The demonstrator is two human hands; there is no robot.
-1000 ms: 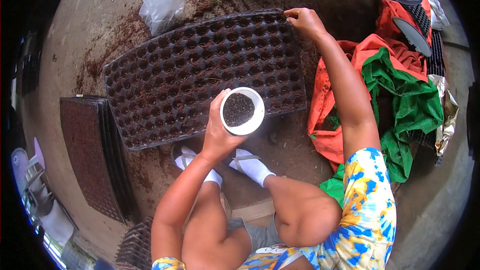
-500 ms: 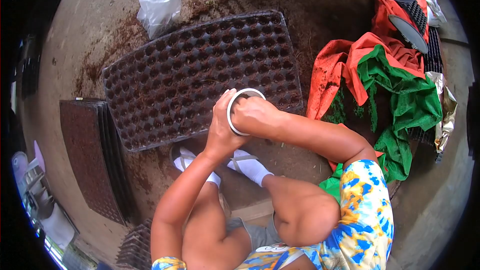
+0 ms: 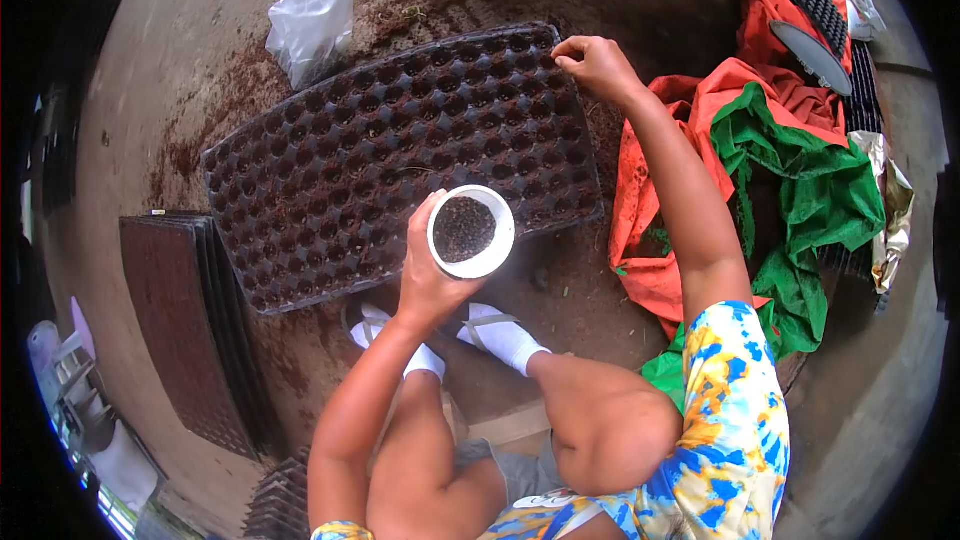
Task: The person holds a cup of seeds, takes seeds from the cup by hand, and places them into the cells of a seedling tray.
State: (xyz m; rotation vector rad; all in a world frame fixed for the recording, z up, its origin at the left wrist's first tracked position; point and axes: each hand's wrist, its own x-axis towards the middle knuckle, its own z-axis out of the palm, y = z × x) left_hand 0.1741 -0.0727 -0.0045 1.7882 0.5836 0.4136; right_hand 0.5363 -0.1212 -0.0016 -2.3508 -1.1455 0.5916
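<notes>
A white cup (image 3: 508,240) with small dark grains (image 3: 464,229) inside is held by my left hand (image 3: 432,275), upright above the near edge of a black cell tray (image 3: 400,155). Dark soil lies in the tray's many round cells. Over the tray's far right corner is my right hand (image 3: 597,67), its fingertips pinched together. Whatever those fingertips hold, if anything, is too small to make out.
A clear plastic bag (image 3: 318,15) touches the tray's far edge. Stacked trays (image 3: 185,330) stand at the left. Red cloth (image 3: 650,275) and green cloth (image 3: 830,205) lie at the right. Another person's foot (image 3: 812,55) shows at the upper right.
My right hand dipped into the cup half a second ago and has moved out to the tray's far right corner. The cup stays in my left hand, its grains visible again.
</notes>
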